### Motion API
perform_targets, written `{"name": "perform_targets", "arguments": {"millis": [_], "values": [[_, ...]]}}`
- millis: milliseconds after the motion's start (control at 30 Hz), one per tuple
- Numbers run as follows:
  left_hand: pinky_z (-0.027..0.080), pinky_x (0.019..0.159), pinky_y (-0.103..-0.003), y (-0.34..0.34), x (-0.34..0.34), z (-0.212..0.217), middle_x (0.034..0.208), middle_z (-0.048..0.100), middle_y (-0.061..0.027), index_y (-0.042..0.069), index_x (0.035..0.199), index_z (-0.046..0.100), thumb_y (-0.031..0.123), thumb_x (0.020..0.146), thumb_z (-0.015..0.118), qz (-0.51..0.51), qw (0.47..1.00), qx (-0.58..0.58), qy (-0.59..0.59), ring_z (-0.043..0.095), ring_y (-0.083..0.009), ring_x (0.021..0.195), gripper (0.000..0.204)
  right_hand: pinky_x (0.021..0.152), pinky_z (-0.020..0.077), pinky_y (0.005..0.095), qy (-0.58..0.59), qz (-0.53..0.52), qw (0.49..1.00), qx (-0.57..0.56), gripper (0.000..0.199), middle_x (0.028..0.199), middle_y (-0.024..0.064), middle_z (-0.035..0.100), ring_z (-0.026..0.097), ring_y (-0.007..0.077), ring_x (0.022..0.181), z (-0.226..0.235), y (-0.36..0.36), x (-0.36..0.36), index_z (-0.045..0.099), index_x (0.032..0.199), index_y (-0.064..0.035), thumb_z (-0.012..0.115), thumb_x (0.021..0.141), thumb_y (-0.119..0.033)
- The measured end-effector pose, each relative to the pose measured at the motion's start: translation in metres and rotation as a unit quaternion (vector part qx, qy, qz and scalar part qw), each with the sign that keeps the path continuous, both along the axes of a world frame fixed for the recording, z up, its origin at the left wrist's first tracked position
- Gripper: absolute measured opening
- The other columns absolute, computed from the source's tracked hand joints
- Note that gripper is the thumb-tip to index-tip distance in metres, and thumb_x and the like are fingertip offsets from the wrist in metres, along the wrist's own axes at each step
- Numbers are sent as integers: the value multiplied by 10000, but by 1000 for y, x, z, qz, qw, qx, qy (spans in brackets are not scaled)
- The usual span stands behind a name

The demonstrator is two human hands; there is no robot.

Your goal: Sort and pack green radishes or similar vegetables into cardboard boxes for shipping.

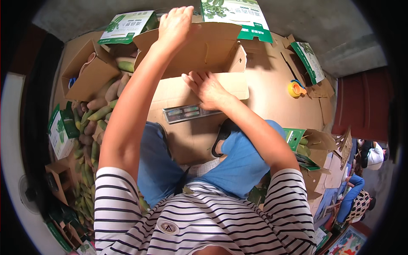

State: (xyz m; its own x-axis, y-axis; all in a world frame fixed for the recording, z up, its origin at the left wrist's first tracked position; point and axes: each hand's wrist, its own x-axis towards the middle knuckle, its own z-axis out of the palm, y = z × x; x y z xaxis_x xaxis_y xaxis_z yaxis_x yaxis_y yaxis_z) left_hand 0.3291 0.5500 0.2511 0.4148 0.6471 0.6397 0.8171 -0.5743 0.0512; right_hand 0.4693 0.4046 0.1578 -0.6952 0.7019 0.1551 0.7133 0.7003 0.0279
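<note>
An open box (pixel 204 51) stands at the centre, plain brown inside, its near flap folded toward the person. The left hand (pixel 175 27) reaches over the box's far side; its fingers are bent, though I cannot tell whether they grip the cardboard. The right hand (pixel 208 90) is at the near flap, its fingers grasping the upper edge, bent over it toward the inside. A scale (pixel 182 114) shows just below that flap, its panel facing the person, between the knees of blue jeans (pixel 159 157). A dark shoe (pixel 222 135) is near the scale's right end

Beneath all this, a cardboard sheet (pixel 265 100) covers the floor. To the left lies a long heap of produce (pixel 88 127), green and reddish-brown pieces mixed, with a tilted brown carton (pixel 102 63) at its far end and a green-and-white pack (pixel 61 131) along its outer side. Two printed panels (pixel 233 12), white and green, show beyond the box. To the right, an orange tape dispenser (pixel 296 89) lies on the sheet, near another printed carton (pixel 310 61). Nearer the right knee, an open crate (pixel 314 146) of cardboard holds green produce. At the far right, two other people (pixel 356 206) are partly visible
</note>
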Motion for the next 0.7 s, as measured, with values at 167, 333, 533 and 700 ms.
{"name": "perform_targets", "arguments": {"millis": [167, 333, 533, 700], "values": [[491, 801, -454, 27, 14, -25, 965, 679, -152, 79, 1030, 615, 379, 890, 573, 64, 959, -260, 91, 638, -355, 929, 334, 956, 366, 415, -34, -22, 998, -40, 1018, 1148, 128, 496, 472, 264, 1064, 9, -6, 3, 352, 1413, -19, 808, 563, -346], [498, 754, -452, 38, 16, -38, 876, 685, -150, 80, 941, 634, 409, 909, 529, 90, 970, -221, 48, 654, -342, 857, 347, 985, 361, 434, -27, -30, 998, -43, 1006, 1149, 125, 502, 474, 259, 1077, 12, -8, 3, 365, 1407, -26, 810, 573, -371], [498, 737, -448, 43, 14, -40, 888, 690, -144, 92, 966, 640, 409, 912, 523, 99, 974, -201, 42, 654, -347, 849, 342, 1005, 355, 448, -29, -32, 998, -46, 1001, 1177, 130, 501, 474, 263, 1093, 11, -7, 0, 370, 1409, -38, 810, 578, -381], [485, 712, -455, 32, 6, -37, 837, 674, -152, 77, 913, 616, 402, 909, 548, 31, 972, -230, 40, 638, -366, 827, 333, 1012, 354, 452, -45, -39, 997, -39, 1000, 1187, 128, 498, 474, 267, 1104, 12, -5, 1, 369, 1414, -50, 809, 584, -393]]}}
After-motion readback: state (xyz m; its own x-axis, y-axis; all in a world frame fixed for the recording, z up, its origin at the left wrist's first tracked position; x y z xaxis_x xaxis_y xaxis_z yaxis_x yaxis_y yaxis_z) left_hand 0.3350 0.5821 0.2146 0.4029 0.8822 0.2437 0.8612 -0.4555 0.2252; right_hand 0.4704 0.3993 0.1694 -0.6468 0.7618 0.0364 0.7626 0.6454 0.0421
